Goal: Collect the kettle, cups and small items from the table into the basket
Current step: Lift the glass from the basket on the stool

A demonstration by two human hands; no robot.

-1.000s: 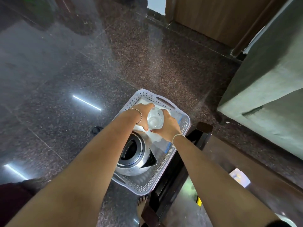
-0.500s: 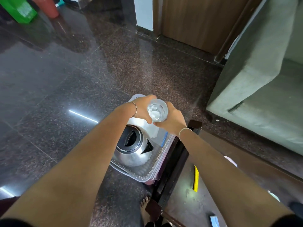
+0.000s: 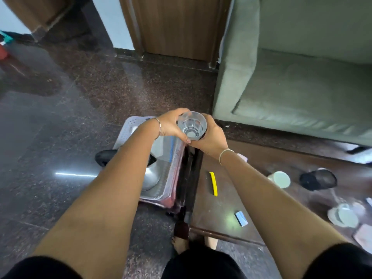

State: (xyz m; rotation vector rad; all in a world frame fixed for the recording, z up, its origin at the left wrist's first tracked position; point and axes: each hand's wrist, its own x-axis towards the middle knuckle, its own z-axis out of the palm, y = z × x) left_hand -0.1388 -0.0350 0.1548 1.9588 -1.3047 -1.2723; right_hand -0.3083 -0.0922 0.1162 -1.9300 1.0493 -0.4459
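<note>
Clear glass (image 3: 192, 125) gripped by left hand (image 3: 170, 126) and right hand (image 3: 211, 137) (fingers curled round); kettle (image 3: 153, 175) in basket (image 3: 130, 123).

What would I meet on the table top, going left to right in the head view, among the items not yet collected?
Yellow-edged black item → small blue box → white cup → black container → cup on a saucer.

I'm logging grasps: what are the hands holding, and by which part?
Both hold one clear glass tumbler by its side wall: the left hand curls round its left side, the right hand round its right.
</note>
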